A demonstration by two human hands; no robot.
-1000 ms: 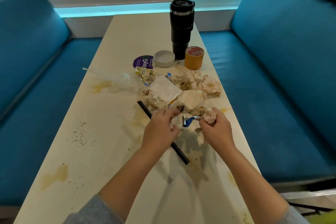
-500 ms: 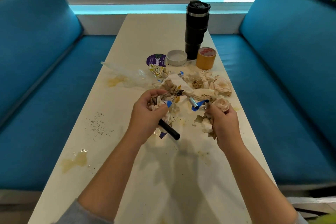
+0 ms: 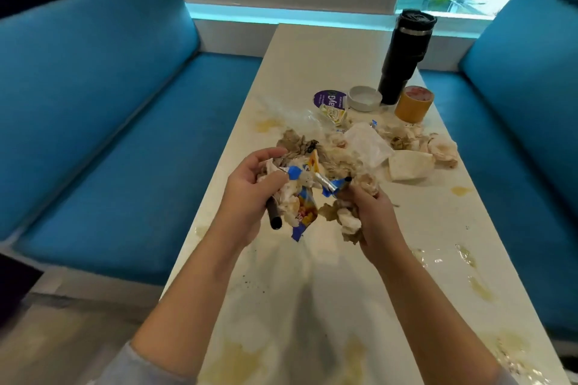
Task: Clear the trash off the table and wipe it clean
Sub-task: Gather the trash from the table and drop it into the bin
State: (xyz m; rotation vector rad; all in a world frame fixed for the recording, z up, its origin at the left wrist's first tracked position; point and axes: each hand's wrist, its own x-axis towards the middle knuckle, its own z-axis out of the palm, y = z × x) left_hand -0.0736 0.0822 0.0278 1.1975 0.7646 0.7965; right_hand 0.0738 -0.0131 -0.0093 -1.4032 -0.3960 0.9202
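My left hand grips a bundle of trash above the white table: a black straw, crumpled tissues and a blue-and-yellow snack wrapper. My right hand holds a wad of stained tissues with a bit of blue and silver wrapper at the fingertips. Both hands are lifted off the table near its left edge. More stained tissues, a clear plastic bag and a small sauce packet still lie further back.
A tall black tumbler, a roll of brown tape, a white ashtray and a purple lid stand at the back right. Yellowish spills and dark crumbs mark the table. Blue benches flank both sides.
Both hands have scooped the trash up off the table and drawn it toward me and to the left. The view has swung left.
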